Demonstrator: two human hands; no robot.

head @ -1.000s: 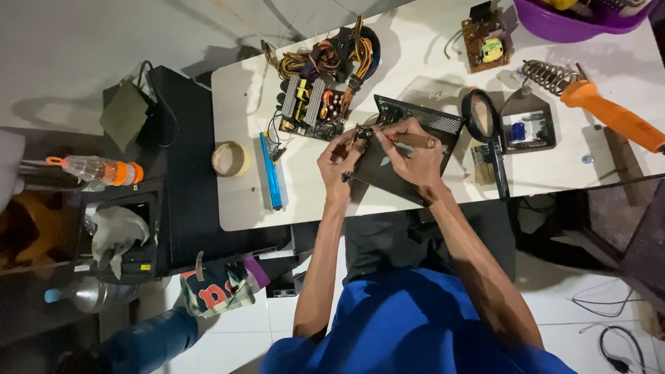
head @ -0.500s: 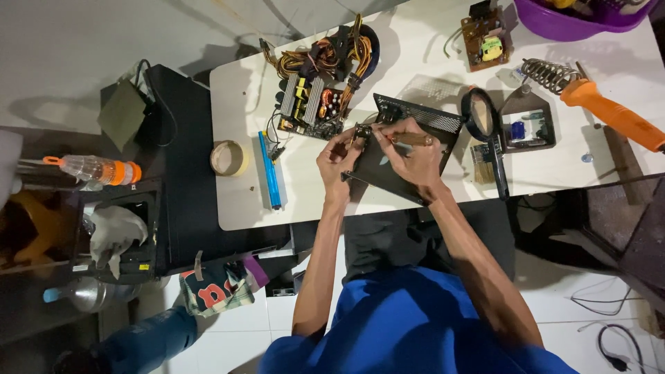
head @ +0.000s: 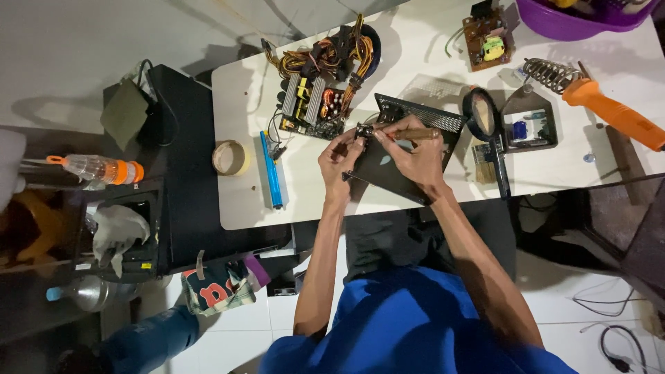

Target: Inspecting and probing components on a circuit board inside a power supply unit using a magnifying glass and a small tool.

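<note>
1. Right hand (head: 414, 154): closed around a brown-handled tool (head: 410, 134), probably a screwdriver, held level with its tip aimed at a small dark part (head: 363, 130) on the near corner of the black metal casing (head: 410, 161).
2. Left hand (head: 339, 163): fingers pinched shut on that same small part, steadying it against the casing edge.
3. Black metal casing: a perforated panel lying on the white table (head: 443, 69) just in front of the person, with both hands over it.
4. Step in hand, as judged: a small fitting was being fastened to, or loosened from, the casing corner. The next move would call for keeping the tip seated square while the left fingers held the part from turning.
5. Nearby: an open power-supply board with bundled wires (head: 317, 90) beyond the hands; a blue pen-shaped tool (head: 271, 170) and a roll of tape (head: 231, 157) to the left; a magnifying glass (head: 483, 116) and an orange-handled soldering iron (head: 609, 111) to the right.
6. Hard to make out: the tool's tip and the part's form were hidden by the fingers; the purple basin (head: 575, 17) was cut off at the upper edge.
</note>
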